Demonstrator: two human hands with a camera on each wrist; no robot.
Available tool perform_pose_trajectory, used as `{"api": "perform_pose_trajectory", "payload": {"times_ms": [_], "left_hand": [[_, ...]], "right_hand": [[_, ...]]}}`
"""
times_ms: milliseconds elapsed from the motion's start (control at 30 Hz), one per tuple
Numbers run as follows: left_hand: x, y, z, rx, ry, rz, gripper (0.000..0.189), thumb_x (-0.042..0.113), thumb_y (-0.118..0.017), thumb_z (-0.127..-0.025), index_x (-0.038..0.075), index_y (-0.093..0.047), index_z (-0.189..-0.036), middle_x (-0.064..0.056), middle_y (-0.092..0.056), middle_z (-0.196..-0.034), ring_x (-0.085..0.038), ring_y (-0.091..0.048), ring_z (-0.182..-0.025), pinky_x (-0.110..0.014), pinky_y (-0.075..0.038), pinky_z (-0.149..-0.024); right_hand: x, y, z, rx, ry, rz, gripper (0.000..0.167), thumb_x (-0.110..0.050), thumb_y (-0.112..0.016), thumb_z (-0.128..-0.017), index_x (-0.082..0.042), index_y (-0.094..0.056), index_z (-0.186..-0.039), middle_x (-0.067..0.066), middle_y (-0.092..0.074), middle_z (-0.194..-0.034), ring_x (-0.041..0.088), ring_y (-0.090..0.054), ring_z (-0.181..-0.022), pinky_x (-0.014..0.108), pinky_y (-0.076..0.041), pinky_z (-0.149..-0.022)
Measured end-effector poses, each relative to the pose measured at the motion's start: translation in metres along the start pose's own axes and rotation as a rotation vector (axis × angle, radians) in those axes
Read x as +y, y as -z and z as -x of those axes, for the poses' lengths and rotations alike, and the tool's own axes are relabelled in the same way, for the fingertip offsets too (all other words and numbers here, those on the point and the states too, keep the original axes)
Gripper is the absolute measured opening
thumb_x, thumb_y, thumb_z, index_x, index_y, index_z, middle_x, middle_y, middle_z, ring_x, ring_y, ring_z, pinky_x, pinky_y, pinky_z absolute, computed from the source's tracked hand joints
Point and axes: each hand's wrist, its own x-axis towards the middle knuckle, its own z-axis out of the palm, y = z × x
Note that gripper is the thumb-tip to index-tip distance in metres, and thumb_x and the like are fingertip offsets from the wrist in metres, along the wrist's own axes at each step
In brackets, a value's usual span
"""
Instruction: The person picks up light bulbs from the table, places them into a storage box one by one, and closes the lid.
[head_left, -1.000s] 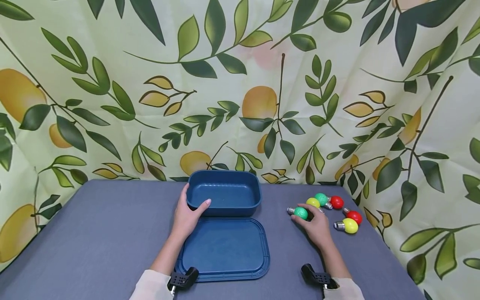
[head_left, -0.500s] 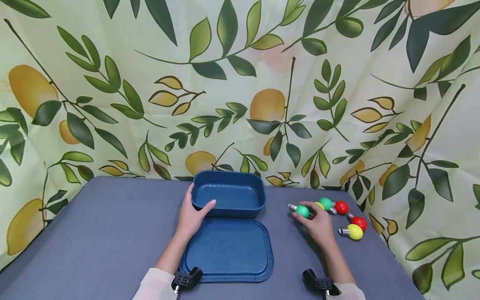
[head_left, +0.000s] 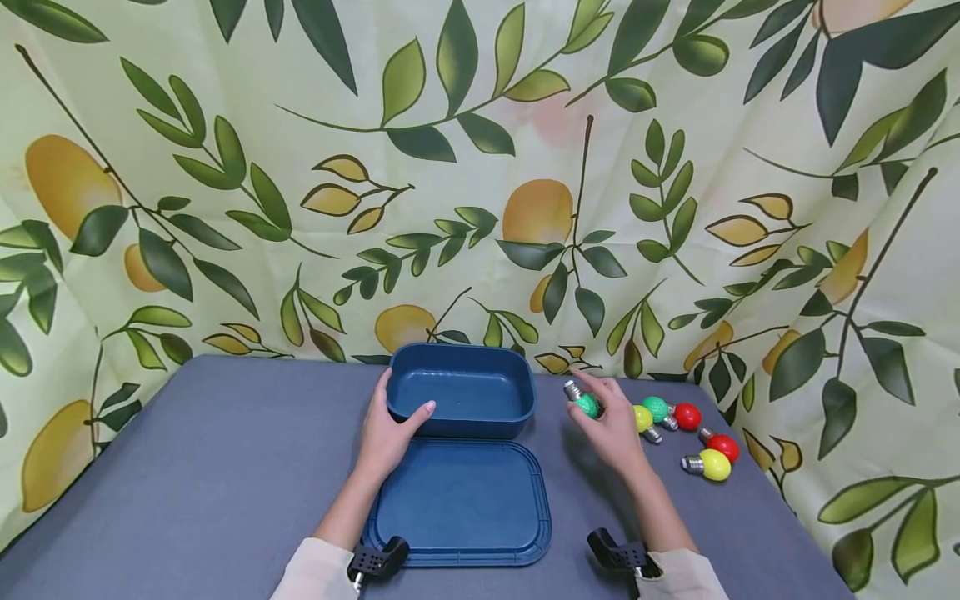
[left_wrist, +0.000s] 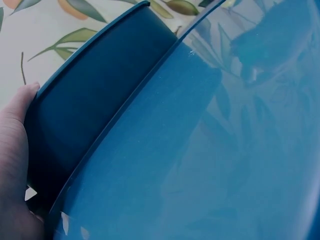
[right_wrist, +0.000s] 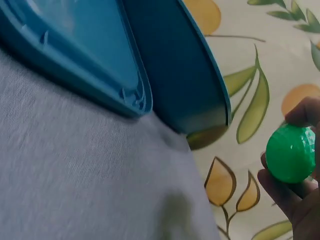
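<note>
A deep blue plastic container [head_left: 461,423] stands near the table's back edge, its inside bare. At its front left corner my left hand [head_left: 386,433] holds it, with the thumb along the front rim and the fingers on the left side. My right hand [head_left: 617,423] pinches a green light bulb [head_left: 587,405] to the right of the container, raised off the table, its metal screw base pointing up and left. In the right wrist view, the round green bulb [right_wrist: 290,154] sits between thumb and fingers. The blue lid [head_left: 459,500] lies flat in front of the container.
Several bulbs lie at the right: a yellow one [head_left: 642,418], a green one [head_left: 656,408], a red one [head_left: 687,416], another red one [head_left: 723,447] and a nearer yellow one [head_left: 716,465]. A leaf-patterned cloth [head_left: 450,167] hangs behind the grey table [head_left: 247,467].
My right hand has lifted the green bulb and carried it left and back, away from the other bulbs. The left hand stays on the container. The head view has shifted slightly.
</note>
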Motion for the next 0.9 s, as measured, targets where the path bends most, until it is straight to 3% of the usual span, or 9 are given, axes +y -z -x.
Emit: {"api": "perform_pose_trajectory", "payload": {"times_ms": [67,333,500,600,767,900], "left_hand": [[-0.001,0.0,0.0,0.002,-0.001,-0.004,0.099,0.053,-0.074,-0.088,0.024,-0.017,-0.163,-0.012,-0.02,-0.17,-0.037,-0.02,-0.156,-0.065,-0.023,-0.121],[-0.002,0.0,-0.001,0.0,-0.001,-0.01,0.099,0.054,-0.073,-0.088,0.023,-0.017,-0.163,-0.013,-0.02,-0.17,-0.037,-0.021,-0.156,-0.065,-0.023,-0.121],[0.001,-0.002,-0.001,-0.01,-0.003,0.003,0.098,0.053,-0.074,-0.088,0.024,-0.017,-0.163,-0.012,-0.019,-0.17,-0.036,-0.02,-0.156,-0.065,-0.023,-0.121],[0.004,-0.005,-0.002,-0.01,-0.009,0.023,0.098,0.052,-0.075,-0.087,0.025,-0.018,-0.163,-0.011,-0.02,-0.17,-0.035,-0.021,-0.156,-0.064,-0.023,-0.121],[0.004,-0.007,-0.003,0.003,-0.013,0.033,0.098,0.051,-0.076,-0.086,0.024,-0.02,-0.162,-0.011,-0.021,-0.169,-0.035,-0.022,-0.156,-0.063,-0.024,-0.122],[0.001,-0.001,-0.002,0.019,-0.007,0.019,0.098,0.051,-0.076,-0.086,0.025,-0.019,-0.162,-0.011,-0.021,-0.169,-0.035,-0.022,-0.156,-0.064,-0.024,-0.122]], "right_hand": [[-0.004,-0.002,-0.002,0.011,0.022,0.002,0.045,-0.012,-0.076,-0.085,-0.012,-0.069,-0.129,0.015,-0.065,-0.11,0.023,-0.059,-0.092,0.027,-0.044,-0.072],[-0.017,-0.013,-0.011,0.052,0.079,-0.086,0.03,-0.015,-0.077,-0.089,-0.011,-0.071,-0.118,0.012,-0.071,-0.11,0.03,-0.077,-0.093,0.024,-0.058,-0.072],[-0.022,-0.02,-0.016,0.059,0.099,-0.094,0.026,-0.016,-0.077,-0.09,-0.009,-0.072,-0.116,0.01,-0.075,-0.103,0.028,-0.076,-0.097,0.039,-0.061,-0.082],[-0.027,-0.02,-0.019,0.04,0.104,-0.082,0.028,-0.016,-0.078,-0.089,-0.007,-0.072,-0.115,0.011,-0.076,-0.099,0.029,-0.074,-0.098,0.049,-0.058,-0.089],[-0.035,-0.026,-0.031,0.005,0.109,-0.082,0.029,-0.017,-0.078,-0.089,-0.005,-0.071,-0.114,0.012,-0.076,-0.097,0.03,-0.072,-0.093,0.05,-0.056,-0.086],[-0.039,-0.041,-0.04,-0.079,0.117,-0.104,0.029,-0.016,-0.075,-0.091,-0.001,-0.069,-0.115,0.015,-0.076,-0.103,0.03,-0.073,-0.097,0.048,-0.059,-0.088]]}}
